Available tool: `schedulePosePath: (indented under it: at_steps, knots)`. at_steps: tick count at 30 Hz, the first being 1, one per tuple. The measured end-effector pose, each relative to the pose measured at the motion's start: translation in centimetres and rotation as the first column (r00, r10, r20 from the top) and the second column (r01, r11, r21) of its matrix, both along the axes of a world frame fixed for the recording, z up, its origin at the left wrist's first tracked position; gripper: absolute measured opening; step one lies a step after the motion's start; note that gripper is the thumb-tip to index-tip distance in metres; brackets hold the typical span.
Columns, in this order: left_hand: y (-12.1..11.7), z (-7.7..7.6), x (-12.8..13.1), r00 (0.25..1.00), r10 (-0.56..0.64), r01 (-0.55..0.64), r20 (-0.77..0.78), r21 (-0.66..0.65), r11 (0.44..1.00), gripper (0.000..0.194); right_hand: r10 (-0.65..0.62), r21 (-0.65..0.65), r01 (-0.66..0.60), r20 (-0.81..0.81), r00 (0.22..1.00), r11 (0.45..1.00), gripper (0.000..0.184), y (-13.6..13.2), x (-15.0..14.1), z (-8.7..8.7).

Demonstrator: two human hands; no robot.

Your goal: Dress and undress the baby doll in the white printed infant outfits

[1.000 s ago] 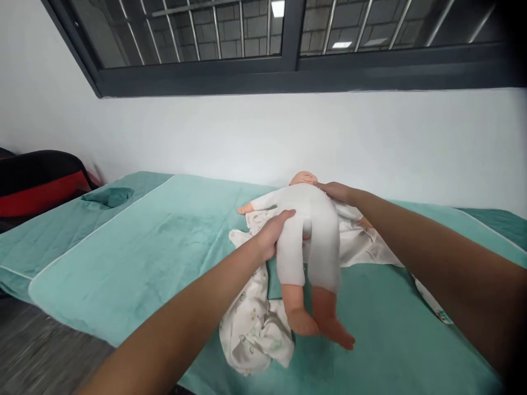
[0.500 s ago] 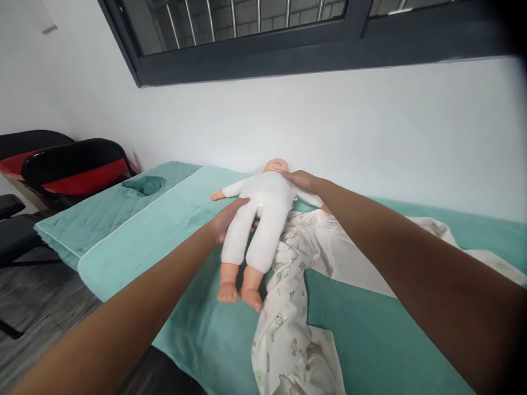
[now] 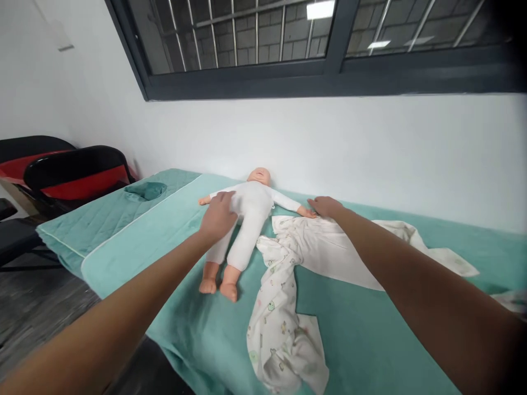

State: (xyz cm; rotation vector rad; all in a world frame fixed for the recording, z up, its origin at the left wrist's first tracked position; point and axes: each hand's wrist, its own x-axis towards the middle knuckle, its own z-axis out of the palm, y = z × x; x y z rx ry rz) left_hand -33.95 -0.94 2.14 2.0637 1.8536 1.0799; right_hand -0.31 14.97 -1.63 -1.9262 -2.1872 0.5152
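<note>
A baby doll (image 3: 253,200) in a white long-sleeved suit lies on its back, head by the wall and bare feet toward me. My left hand (image 3: 218,214) rests against its side at the arm and waist, fingers loosely spread rather than wrapped round it. My right hand (image 3: 327,207) is just beside the doll's outstretched hand, over the top edge of a white printed baby garment (image 3: 284,307). Its fingers reach out, and no firm grip shows. The garment lies rumpled, one part stretching to the right under my forearm, another toward me.
A teal padded mat (image 3: 358,329) covers the surface along the white wall. At left lies a quilted teal section with a round opening (image 3: 146,191). Black and red folding chairs (image 3: 82,173) stand beyond it. A barred window (image 3: 247,44) is above.
The doll has come down flat, slightly left of before. My right hand has left its head area and moved right to the garment's edge. My left hand has shifted up its side.
</note>
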Motion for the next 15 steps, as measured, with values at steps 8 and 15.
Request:
schedulePosePath:
  at_steps: [8, 15]
  knots:
    - [-5.9, -0.8, 9.3, 0.537, -0.552, 0.453, -0.638, -0.334, 0.827, 0.039, 0.296, 0.031, -0.308, 0.2, 0.934, 0.951, 0.042, -8.1, 5.8, 0.9]
    - [-6.8, 0.0, 17.0, 0.681, -0.448, 0.556, -0.579, 0.01, 0.831, 0.022, 0.46, 0.261, -0.576, 0.391, 0.797, 0.775, 0.029, -19.0, 6.3, 1.9]
